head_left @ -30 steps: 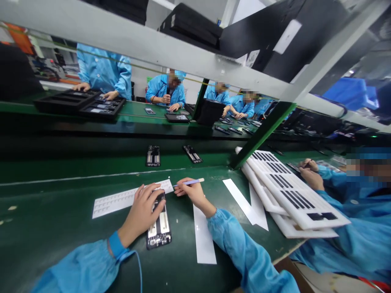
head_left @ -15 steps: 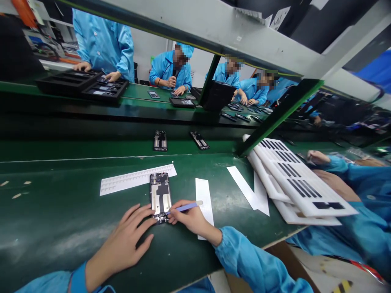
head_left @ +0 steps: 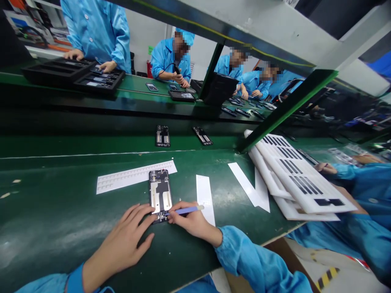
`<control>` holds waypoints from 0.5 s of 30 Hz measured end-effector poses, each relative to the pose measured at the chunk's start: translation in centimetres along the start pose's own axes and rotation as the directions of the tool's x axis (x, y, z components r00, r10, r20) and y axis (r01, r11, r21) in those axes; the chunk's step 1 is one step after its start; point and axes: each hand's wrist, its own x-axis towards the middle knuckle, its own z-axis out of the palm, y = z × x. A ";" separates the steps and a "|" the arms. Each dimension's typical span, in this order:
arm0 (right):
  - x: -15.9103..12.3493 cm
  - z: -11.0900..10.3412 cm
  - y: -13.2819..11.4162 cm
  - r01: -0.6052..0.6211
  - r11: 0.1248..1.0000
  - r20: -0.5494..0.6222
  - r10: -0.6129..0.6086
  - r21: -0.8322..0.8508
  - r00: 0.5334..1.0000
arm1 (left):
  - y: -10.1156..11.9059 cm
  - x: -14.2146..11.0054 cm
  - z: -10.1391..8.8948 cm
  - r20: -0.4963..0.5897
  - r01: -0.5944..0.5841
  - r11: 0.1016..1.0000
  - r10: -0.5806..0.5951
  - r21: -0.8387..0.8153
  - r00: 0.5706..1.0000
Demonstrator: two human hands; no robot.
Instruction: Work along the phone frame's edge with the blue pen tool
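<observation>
Your right hand [head_left: 191,219] grips a slim, smooth lavender tool [head_left: 186,210] with a pale end, its other end at the lower part of the open phone [head_left: 160,195]. Your left hand [head_left: 126,236] lies flat with fingers spread, fingertips at the phone's lower left edge. The phone, rectangular with silvery plates and black strips, overlaps a white label sheet [head_left: 122,178]; its rows of small print are too small to read. Beyond lie 2 more open phones [head_left: 163,136] on the glossy green bench [head_left: 61,228].
</observation>
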 end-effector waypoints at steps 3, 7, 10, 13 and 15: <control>0.0 0.0 -0.5 0.013 1.000 0.004 -0.013 -0.008 1.000 | 0.0 -0.1 0.1 0.012 0.004 1.000 -0.004 -0.007 1.000; -0.1 0.1 -0.7 0.019 0.999 0.005 -0.019 -0.034 1.000 | 0.0 -0.2 0.0 0.011 -0.016 1.000 0.016 0.010 1.000; 0.0 0.0 -0.7 0.023 0.999 0.005 -0.023 -0.037 1.000 | 0.0 -0.1 -0.2 0.003 -0.047 0.998 0.047 0.038 0.999; 0.0 0.0 -0.7 0.027 0.998 0.002 -0.027 -0.050 1.000 | 0.1 0.1 -0.4 0.015 -0.078 0.995 0.077 0.057 0.997; 0.0 -0.1 -0.7 0.028 0.998 0.002 -0.028 -0.064 1.000 | 0.0 0.1 -0.4 0.028 -0.080 0.995 0.078 0.056 0.997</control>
